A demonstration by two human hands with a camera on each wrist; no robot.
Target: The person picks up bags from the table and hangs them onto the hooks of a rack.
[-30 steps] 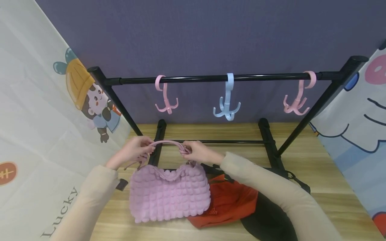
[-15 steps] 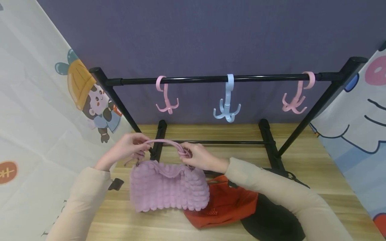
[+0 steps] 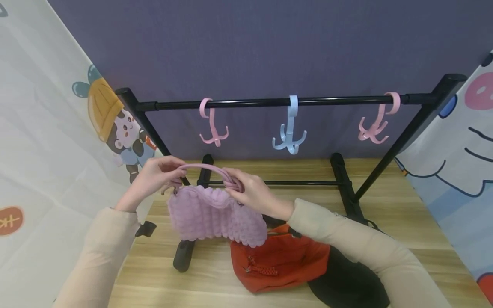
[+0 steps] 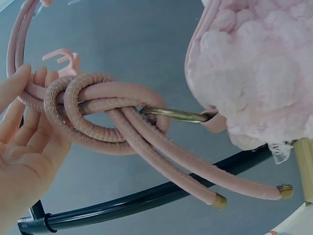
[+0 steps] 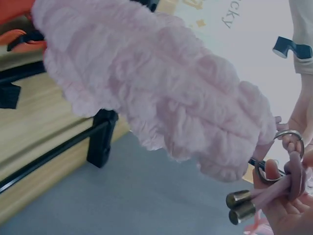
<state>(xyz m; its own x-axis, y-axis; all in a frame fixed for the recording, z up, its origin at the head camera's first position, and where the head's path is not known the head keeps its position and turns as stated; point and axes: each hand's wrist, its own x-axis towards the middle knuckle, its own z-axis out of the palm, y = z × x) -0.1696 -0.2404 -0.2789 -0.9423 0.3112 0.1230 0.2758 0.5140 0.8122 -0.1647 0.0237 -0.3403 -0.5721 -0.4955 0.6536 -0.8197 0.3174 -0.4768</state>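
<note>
A puffy pink handbag (image 3: 215,211) hangs from its knotted handle (image 3: 206,166), held up by both hands over the floor. My left hand (image 3: 154,175) pinches the handle's left end between thumb and fingers. At the right end, my right hand (image 3: 254,190) grips the handle by its knot. In the left wrist view the knot (image 4: 102,110) shows two metal-tipped ends and a brass ring joined to the bag. The right wrist view shows the bag's quilted body (image 5: 161,88) and the right fingers around the knot (image 5: 296,176).
A black rack's top bar (image 3: 246,102) carries a pink hook (image 3: 214,132), a blue hook (image 3: 289,132) and another pink hook (image 3: 375,124). On the wood-look floor lie a red bag (image 3: 281,261) and a black item (image 3: 348,278). Printed cloths flank both sides.
Both hands have raised the pink handbag and brought it nearer the rack. Its lower edge has risen, showing more of the red bag and a rack foot.
</note>
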